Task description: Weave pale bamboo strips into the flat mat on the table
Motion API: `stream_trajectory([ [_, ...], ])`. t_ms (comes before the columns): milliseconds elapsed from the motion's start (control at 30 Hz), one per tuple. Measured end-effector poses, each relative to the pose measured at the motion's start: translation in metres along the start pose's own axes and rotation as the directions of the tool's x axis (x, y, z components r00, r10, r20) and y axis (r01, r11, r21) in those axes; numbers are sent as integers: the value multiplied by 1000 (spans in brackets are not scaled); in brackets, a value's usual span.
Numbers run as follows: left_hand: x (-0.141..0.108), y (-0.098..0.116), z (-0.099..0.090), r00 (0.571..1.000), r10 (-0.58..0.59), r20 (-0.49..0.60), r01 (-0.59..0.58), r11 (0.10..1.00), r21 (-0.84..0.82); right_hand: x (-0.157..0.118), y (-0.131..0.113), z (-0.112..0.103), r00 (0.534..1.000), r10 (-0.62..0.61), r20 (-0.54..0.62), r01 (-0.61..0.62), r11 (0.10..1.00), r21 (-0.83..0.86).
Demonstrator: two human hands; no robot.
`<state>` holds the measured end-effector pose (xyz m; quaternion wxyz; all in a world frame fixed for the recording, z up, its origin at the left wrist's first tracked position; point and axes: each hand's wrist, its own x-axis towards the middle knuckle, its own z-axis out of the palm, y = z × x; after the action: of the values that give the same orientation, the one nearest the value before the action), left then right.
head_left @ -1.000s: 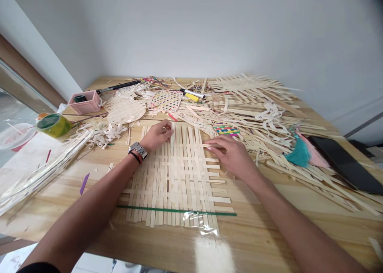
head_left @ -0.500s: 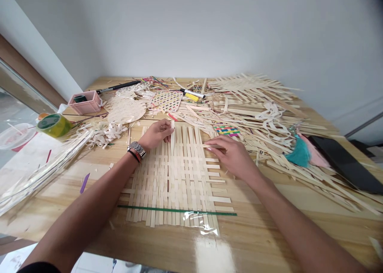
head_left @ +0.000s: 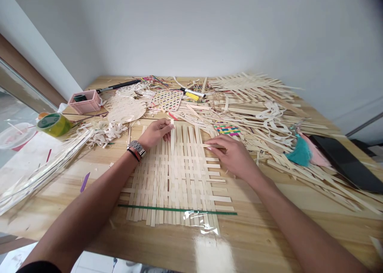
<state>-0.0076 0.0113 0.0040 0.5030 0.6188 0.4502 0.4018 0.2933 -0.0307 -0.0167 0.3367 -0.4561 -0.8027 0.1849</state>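
A flat weave of pale bamboo strips lies on the wooden table in front of me. My left hand rests on its far edge, with the fingertips against a raised upright strip. My right hand sits at the weave's far right corner, with its fingers on a loose horizontal strip. A green strip lies across the near part of the weave, and transparent film covers part of the near right corner.
Heaps of loose strips and woven pieces cover the far and right table. A pink crate, a roll of tape, a round woven piece, a teal tassel and a black tablet stand around them.
My left hand's fingers have flattened and slid slightly, leaving the raised upright strip more visible. My right hand has barely moved.
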Motion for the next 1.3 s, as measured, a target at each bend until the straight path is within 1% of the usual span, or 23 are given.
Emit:
stream_trajectory([
  [233, 0, 2, 1, 1000, 16, -10, -16, 1000, 0, 0, 1, 1, 1000, 10, -3, -10, 1000, -5],
  [300, 0, 3, 2, 999, -16, -32, 15, 999, -33, -1, 1, 1, 1000, 10, -4, -10, 1000, -8],
  [433, 1, 5, 3, 991, -115, -72, 103, 983, -150, -1, 1, 1, 1000, 5, -3, -5, 1000, -7],
  [567, 2, 5, 2, 986, -147, -83, 126, 969, -214, -1, 1, 1, 1000, 6, -7, -6, 1000, -6],
  [867, 2, 4, 1, 988, -139, -64, 120, 963, -240, -1, 2, 2, 1000, 8, -17, -8, 1000, -10],
  [1133, 1, 4, 3, 992, -112, -59, 100, 978, -183, -1, 2, 2, 1000, 6, -14, -7, 1000, -16],
  [1300, 0, 6, 3, 992, -112, -63, 100, 979, -178, -1, 2, 2, 1000, 6, -8, -6, 1000, -17],
])
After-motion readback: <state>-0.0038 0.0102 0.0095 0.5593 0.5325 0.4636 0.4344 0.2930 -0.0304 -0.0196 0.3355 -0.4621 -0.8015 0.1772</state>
